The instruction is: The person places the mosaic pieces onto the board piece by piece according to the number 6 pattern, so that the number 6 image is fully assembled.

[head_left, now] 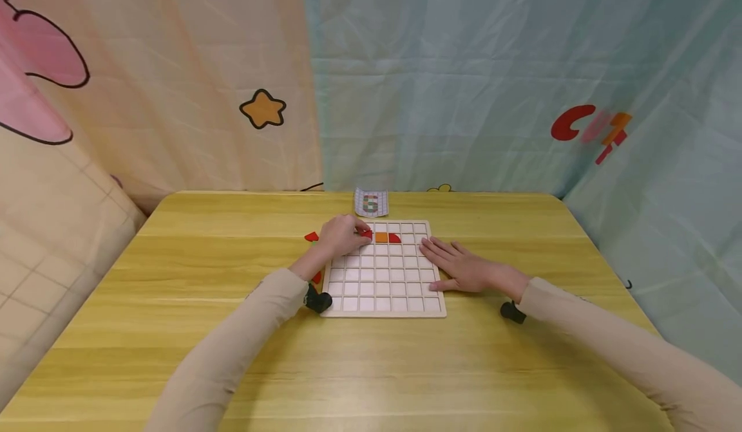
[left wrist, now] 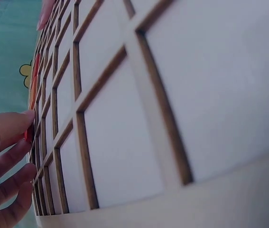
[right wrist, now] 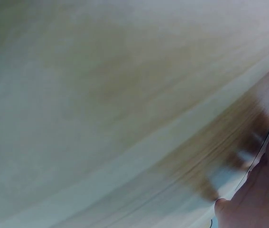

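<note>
A wooden grid board (head_left: 382,311) with white square cells lies on the table. My left hand (head_left: 341,235) reaches over its upper left part and pinches a red tile (head_left: 367,234) between thumb and finger, at a cell of the second row. The left wrist view shows this red tile (left wrist: 28,134) edge-on beside the thumb. To its right in the same row sit an orange square tile (head_left: 380,237) and a red tile with a rounded corner (head_left: 395,238). My right hand (head_left: 464,270) rests with spread, straight fingers on the board's right edge.
Behind the board lies a small pattern card (head_left: 371,203) with a coloured figure on a grid. Loose red tiles (head_left: 312,236) lie left of the board, partly hidden by my left arm. The wooden table (head_left: 382,374) ends at a printed curtain (head_left: 429,97).
</note>
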`<action>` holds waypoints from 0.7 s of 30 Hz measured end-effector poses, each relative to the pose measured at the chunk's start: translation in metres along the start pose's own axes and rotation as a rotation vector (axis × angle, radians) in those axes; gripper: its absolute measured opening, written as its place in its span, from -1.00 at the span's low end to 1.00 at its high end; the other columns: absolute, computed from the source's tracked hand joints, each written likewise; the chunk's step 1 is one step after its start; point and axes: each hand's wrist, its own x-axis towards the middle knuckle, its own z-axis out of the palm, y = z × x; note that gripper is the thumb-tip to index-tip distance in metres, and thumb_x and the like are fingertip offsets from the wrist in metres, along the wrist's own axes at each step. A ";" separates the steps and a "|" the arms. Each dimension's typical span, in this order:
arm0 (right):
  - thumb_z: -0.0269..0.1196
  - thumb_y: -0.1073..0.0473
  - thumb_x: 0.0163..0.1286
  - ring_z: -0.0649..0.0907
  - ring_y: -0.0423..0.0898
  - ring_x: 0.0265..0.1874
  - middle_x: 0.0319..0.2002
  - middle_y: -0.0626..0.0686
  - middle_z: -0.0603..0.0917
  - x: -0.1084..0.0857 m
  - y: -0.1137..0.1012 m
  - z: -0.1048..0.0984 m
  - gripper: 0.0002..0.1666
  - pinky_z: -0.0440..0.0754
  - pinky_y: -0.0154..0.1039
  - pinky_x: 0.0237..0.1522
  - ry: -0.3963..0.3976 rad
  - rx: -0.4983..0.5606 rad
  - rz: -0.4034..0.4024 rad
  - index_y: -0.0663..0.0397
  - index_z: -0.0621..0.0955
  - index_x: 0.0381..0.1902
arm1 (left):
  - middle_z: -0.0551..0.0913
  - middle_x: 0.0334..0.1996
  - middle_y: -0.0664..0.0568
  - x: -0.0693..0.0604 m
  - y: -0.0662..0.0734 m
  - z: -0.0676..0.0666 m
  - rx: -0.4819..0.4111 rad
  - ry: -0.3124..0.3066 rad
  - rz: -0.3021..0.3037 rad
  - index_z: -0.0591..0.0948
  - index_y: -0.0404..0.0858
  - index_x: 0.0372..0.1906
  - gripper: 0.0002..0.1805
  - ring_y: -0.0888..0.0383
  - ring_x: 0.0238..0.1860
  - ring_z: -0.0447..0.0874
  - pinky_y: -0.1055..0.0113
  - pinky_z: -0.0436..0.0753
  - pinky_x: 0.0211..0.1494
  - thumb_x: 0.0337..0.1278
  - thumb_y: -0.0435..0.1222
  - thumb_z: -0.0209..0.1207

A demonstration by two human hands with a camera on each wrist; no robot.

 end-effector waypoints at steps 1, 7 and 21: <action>-0.02 -0.30 0.42 -0.18 0.15 0.53 0.55 0.15 -0.21 0.000 -0.001 0.001 0.02 -0.16 0.27 0.43 -0.003 0.000 -0.001 0.13 -0.16 0.54 | 0.77 -0.21 0.07 -0.001 0.000 0.001 -0.006 -0.002 -0.004 0.74 -0.12 -0.06 -0.68 0.13 -0.21 0.68 0.31 0.58 -0.27 0.09 -0.11 0.32; -0.01 -0.29 0.42 -0.17 0.16 0.53 0.55 0.16 -0.19 0.000 -0.003 0.004 0.02 -0.15 0.28 0.43 0.001 -0.003 0.003 0.14 -0.14 0.54 | 0.76 -0.12 0.06 -0.006 -0.001 0.005 -0.062 -0.007 -0.006 0.74 -0.13 -0.05 -0.68 0.09 -0.08 0.69 0.22 0.60 -0.13 0.10 -0.11 0.31; -0.03 -0.34 0.41 -0.19 0.13 0.53 0.56 0.12 -0.23 0.000 0.000 0.002 0.04 -0.15 0.26 0.44 -0.005 0.002 0.012 0.09 -0.17 0.54 | 0.74 -0.07 0.04 -0.002 -0.002 0.005 -0.060 -0.025 0.007 0.72 -0.14 -0.01 -0.67 0.06 0.00 0.66 0.17 0.60 -0.05 0.14 -0.13 0.28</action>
